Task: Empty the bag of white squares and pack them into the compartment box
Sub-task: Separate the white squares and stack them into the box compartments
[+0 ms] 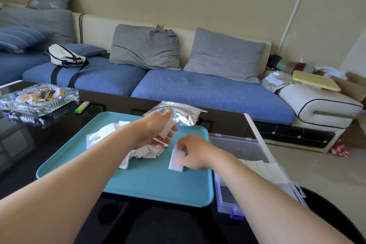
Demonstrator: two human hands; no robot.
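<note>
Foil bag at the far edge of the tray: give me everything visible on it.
The foil bag is silver, crinkled metallised film with a flat strip along its right end and faint print on its side. It lies slumped and mostly flattened across the far rim of the teal tray, partly over the dark table. The left hand, holding white squares, overlaps its near edge; contact cannot be told.

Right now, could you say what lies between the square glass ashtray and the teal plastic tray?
A green and pink plastic lighter lies on the dark table between them, in the head view.
</note>
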